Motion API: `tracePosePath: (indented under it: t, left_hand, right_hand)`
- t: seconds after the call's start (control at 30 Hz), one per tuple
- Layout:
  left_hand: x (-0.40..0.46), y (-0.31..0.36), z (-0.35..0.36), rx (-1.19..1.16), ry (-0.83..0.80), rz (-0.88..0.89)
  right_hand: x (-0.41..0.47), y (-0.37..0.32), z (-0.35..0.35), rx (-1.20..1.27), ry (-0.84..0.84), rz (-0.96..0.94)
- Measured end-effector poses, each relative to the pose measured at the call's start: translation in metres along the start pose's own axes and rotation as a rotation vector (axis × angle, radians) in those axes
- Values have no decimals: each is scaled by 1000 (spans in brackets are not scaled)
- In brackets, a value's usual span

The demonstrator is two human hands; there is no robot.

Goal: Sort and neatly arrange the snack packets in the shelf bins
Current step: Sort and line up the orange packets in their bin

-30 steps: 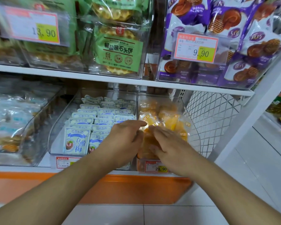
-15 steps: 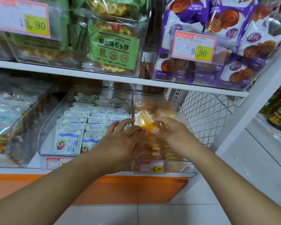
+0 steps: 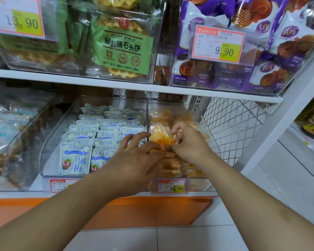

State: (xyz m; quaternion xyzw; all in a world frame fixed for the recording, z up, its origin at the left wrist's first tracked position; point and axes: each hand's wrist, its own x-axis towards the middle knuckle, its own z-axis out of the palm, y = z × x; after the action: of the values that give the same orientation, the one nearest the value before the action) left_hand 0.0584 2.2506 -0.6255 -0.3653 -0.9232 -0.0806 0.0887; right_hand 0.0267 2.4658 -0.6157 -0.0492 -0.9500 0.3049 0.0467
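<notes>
I see my left hand [image 3: 134,160] and right hand [image 3: 188,144] both pinching, fingers curled, one clear plastic packet of orange-yellow snack [image 3: 160,137] above the transparent bin [image 3: 198,113] just right of the white-and-blue packets [image 3: 76,160].

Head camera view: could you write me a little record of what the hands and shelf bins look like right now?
place: shop shelf with clear bins
held item: orange snack packet, raised above its bin
left hand: grip on the packet's lower edge
right hand: grip on the packet's right side
orange packet bin: lower shelf, right, tag reads 29.90
neighbouring bin: white-blue packets in neat upright rows
upper shelf: green waffle packs, purple packs
</notes>
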Motion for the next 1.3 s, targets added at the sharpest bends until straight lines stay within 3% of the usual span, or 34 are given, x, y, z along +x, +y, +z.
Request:
tracePosePath:
  t: [0.23,0.43,0.6,0.73,0.8,0.97,1.07,1.17,1.3]
  left_hand:
    - [-3,3,0,-72,46,-20]
    - [-2,4,-5,-170,34,-60]
    - [3,15,-18,-276,28,-192]
    - [11,16,-31,-555,224,-438]
    - [11,16,-38,-641,301,-454]
    - [9,19,-51,-444,299,-245]
    - [10,24,-52,-340,283,-289]
    - [6,22,-57,-531,347,-424]
    - [1,14,-65,-817,370,-545]
  right_hand:
    - [1,0,-3,-33,-23,8]
    - [-6,-1,-28,188,199,-99]
    - [-20,10,-37,189,192,-139]
    - [-33,12,-50,288,226,-151]
    - [-38,8,-56,303,215,-187]
    - [-52,-4,-63,241,84,-314]
    - [-55,-3,-66,187,140,-287]
    - [-53,8,-76,198,252,-218]
    - [-51,20,-91,443,331,-155]
